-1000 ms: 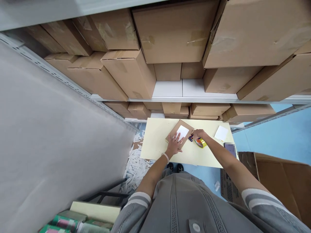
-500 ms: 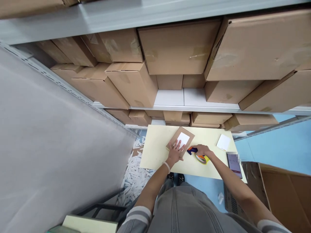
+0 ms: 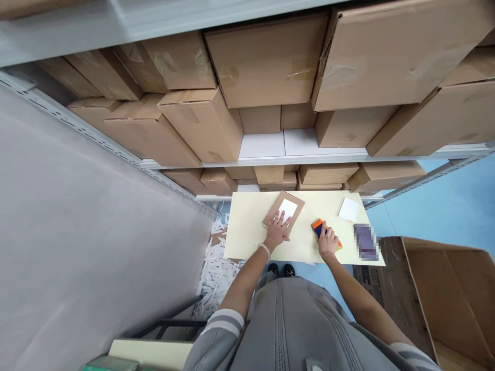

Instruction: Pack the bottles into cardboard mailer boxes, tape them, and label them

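Pale tabletop (image 3: pixel 247 226) supports a brown box (image 3: pixel 288 207); left hand (image 3: pixel 276 232) lies spread on it; right hand (image 3: pixel 328 241) holds tape dispenser (image 3: pixel 317 226).

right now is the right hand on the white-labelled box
No, the left hand rests on that box; the right hand is on the tape dispenser.

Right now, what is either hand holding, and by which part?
The right hand holds the tape dispenser around its middle; the left hand rests spread on the box.
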Motion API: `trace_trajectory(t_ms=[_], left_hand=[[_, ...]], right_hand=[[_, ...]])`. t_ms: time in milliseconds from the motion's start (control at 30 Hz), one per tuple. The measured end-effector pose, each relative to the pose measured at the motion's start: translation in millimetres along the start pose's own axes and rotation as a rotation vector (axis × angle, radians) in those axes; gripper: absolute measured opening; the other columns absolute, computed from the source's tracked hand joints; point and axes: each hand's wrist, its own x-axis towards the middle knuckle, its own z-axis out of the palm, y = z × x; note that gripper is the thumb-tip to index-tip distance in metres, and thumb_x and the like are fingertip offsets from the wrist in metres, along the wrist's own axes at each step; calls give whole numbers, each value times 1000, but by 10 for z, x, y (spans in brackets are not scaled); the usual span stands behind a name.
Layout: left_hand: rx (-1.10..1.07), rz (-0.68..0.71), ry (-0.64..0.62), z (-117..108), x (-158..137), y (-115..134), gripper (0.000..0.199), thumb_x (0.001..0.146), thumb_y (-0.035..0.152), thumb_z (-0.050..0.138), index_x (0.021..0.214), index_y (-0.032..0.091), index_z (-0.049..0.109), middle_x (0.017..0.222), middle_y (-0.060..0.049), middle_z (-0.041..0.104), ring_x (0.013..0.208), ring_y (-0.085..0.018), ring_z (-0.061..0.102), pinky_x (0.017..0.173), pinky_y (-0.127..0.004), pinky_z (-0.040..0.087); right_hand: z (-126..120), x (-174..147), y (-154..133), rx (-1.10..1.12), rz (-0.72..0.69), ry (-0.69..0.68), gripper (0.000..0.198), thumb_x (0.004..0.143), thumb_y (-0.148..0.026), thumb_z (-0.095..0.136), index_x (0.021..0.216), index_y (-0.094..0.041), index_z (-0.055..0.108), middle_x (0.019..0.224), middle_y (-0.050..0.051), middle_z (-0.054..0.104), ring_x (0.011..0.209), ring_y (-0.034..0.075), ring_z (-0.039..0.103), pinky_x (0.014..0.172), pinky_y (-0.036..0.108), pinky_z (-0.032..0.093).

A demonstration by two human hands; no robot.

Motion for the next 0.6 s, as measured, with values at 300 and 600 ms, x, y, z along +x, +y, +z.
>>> trace_trajectory(t_ms=[300, 600], left_hand=[[-38, -24, -50, -68, -14, 6, 106, 75, 66, 67, 157, 31, 10, 166, -9, 2, 151, -40, -7, 114, -74, 1], [-106, -35, -15, 24, 11, 6, 109, 73, 59, 74, 157, 31, 10, 166, -8, 1, 151, -39, -7, 113, -73, -6]], right_hand=[[129, -388, -390, 230, 241, -162, 74, 88, -8, 34, 158, -6, 9, 135, 29, 46, 125, 36, 50, 99, 44, 39], [-545, 120, -742, 555, 172, -83, 68, 96, -38, 45, 153, -6, 27, 151, 29, 31, 137, 40, 38, 107, 53, 37]])
